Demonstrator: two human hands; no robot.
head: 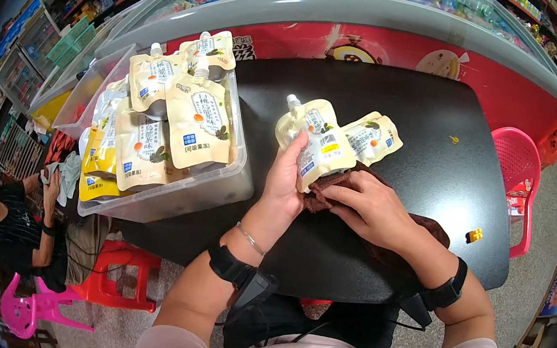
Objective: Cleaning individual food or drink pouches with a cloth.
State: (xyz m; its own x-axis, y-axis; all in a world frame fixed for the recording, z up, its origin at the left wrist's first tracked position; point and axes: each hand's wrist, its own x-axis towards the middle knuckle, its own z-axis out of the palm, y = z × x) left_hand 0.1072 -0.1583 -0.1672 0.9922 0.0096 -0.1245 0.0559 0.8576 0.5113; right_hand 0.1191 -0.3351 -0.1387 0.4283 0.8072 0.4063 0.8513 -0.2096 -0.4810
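My left hand (286,175) grips a cream-coloured spout pouch (315,139) with a white cap, tilted above the black table (266,263). With bent fingers my right hand (370,203) holds a dark brown cloth (327,186) against the pouch's lower edge. The rest of the cloth trails under my right forearm onto the table. Just behind the held pouch lies a second cream pouch (377,137). To the left, a clear plastic bin (184,201) is heaped with cream pouches (200,125) and some yellow ones (103,149).
A yellow toy block (475,235) and a small yellow item (454,140) lie on the table's right side. Past the far edge stands a chest freezer (291,7). A pink plastic chair (530,209) is at the right. Another person (10,222) sits at the left, holding a grey cloth (64,176).
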